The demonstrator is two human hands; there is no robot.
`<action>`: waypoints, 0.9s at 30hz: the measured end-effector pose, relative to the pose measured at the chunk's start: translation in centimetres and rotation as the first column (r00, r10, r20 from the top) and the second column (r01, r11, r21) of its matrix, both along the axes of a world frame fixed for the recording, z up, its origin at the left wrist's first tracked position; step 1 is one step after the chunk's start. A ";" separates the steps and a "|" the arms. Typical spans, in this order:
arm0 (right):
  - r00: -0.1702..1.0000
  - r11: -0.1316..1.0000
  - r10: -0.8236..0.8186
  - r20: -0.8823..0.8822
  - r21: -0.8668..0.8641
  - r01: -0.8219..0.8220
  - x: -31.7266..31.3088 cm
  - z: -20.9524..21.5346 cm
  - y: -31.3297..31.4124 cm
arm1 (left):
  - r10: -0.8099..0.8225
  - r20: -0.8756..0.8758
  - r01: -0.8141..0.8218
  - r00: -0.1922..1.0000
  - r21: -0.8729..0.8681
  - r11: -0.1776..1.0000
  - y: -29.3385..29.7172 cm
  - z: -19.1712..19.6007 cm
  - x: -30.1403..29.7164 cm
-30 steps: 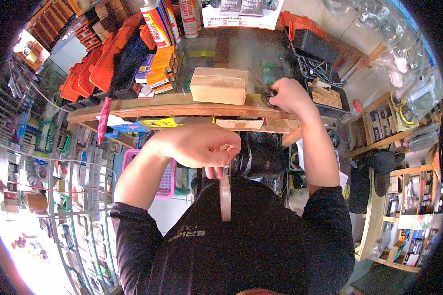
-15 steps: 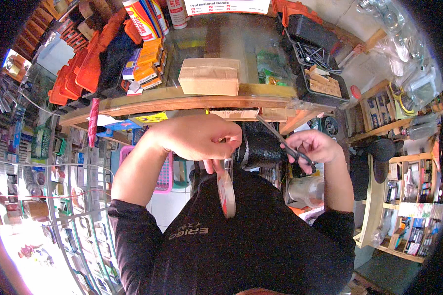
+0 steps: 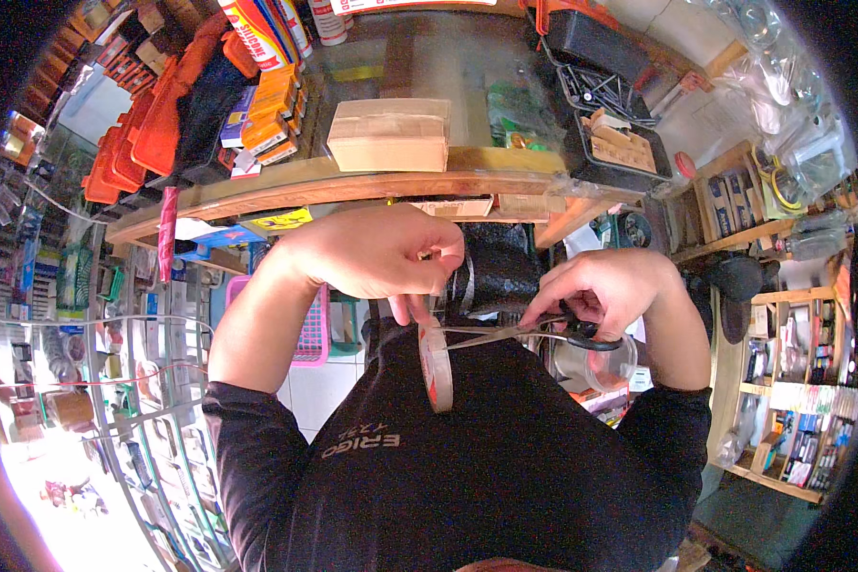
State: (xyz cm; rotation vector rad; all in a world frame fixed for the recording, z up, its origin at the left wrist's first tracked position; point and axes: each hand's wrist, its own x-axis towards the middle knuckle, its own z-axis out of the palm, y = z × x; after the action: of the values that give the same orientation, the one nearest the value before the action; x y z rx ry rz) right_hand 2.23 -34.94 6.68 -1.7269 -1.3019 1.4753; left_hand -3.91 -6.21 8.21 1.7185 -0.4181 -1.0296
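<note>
My left hand (image 3: 381, 253) is closed, pinching the tape from a roll of clear tape (image 3: 438, 377) that hangs below its fingers. In my right hand (image 3: 608, 291) is a pair of scissors (image 3: 505, 334) with dark handles. Its blades are spread apart and point left, their tips at the upper part of the tape roll. A closed cardboard box (image 3: 389, 135) sits on the glass-topped counter beyond my hands. The fingertips of my left hand are partly hidden by the hand itself.
The counter's wooden edge (image 3: 286, 195) runs just beyond my hands. Small orange boxes (image 3: 272, 110) and orange bins (image 3: 157, 124) stand at its left, a black tray (image 3: 620, 167) of bits at its right. A pink basket (image 3: 313, 329) is below my left forearm.
My right hand has turned and brought the scissors down and left to the tape, with the blades now spread. My left hand keeps its pinch; the view has shifted slightly.
</note>
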 end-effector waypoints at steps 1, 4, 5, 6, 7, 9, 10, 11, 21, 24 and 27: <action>1.000 0.999 0.015 0.002 0.032 -0.015 0.3 -0.2 -0.1 | 0.004 0.003 -0.004 1.000 0.004 1.000 0.0 -0.1 0.0; 0.999 0.991 0.041 -0.023 0.125 -0.038 0.8 0.0 -0.8 | 0.041 0.016 -0.042 0.999 0.032 0.999 -0.2 0.4 -0.3; 0.998 0.990 0.043 -0.037 0.132 -0.038 1.2 -0.2 -1.4 | 0.057 0.021 -0.058 0.998 0.043 0.997 -0.3 0.6 -0.4; 0.997 0.989 0.046 -0.054 0.141 -0.038 1.4 -0.4 -1.9 | 0.062 0.020 -0.063 0.998 0.050 0.997 -0.3 0.6 -0.4; 0.998 0.987 0.050 -0.046 0.152 -0.043 1.5 -0.3 -2.1 | 0.067 0.018 -0.068 0.998 0.057 0.996 -0.4 0.6 -0.4; 0.998 0.985 0.044 -0.049 0.168 -0.036 1.6 -0.1 -2.3 | 0.063 0.015 -0.064 0.998 0.057 0.996 -0.4 0.6 -0.3; 0.998 0.984 0.036 -0.052 0.176 -0.026 1.6 -0.2 -2.5 | 0.055 0.014 -0.056 0.998 0.051 0.997 -0.5 0.6 -0.2; 0.999 0.987 0.030 -0.040 0.161 -0.023 1.6 -0.4 -2.5 | 0.046 0.013 -0.046 0.999 0.044 0.998 -0.6 0.6 -0.1; 0.998 0.997 0.051 -0.026 0.053 -0.050 1.3 0.0 -0.6 | -0.036 0.037 0.034 0.999 0.065 0.997 -1.8 0.6 0.5; 1.000 0.997 -0.005 -0.017 0.082 0.007 0.8 -0.1 -0.4 | -0.045 0.035 0.041 0.998 0.094 0.995 -2.0 1.0 0.6; 0.999 0.996 -0.025 -0.026 0.085 0.027 0.3 -0.4 -0.4 | -0.084 0.054 0.077 0.995 0.115 0.990 -1.8 1.2 0.9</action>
State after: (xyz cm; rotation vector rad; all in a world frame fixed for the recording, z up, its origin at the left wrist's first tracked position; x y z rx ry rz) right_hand 2.58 -35.35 6.28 -1.6597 -1.3050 1.4021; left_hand -3.04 -8.01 9.41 1.8494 -0.4777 -1.0804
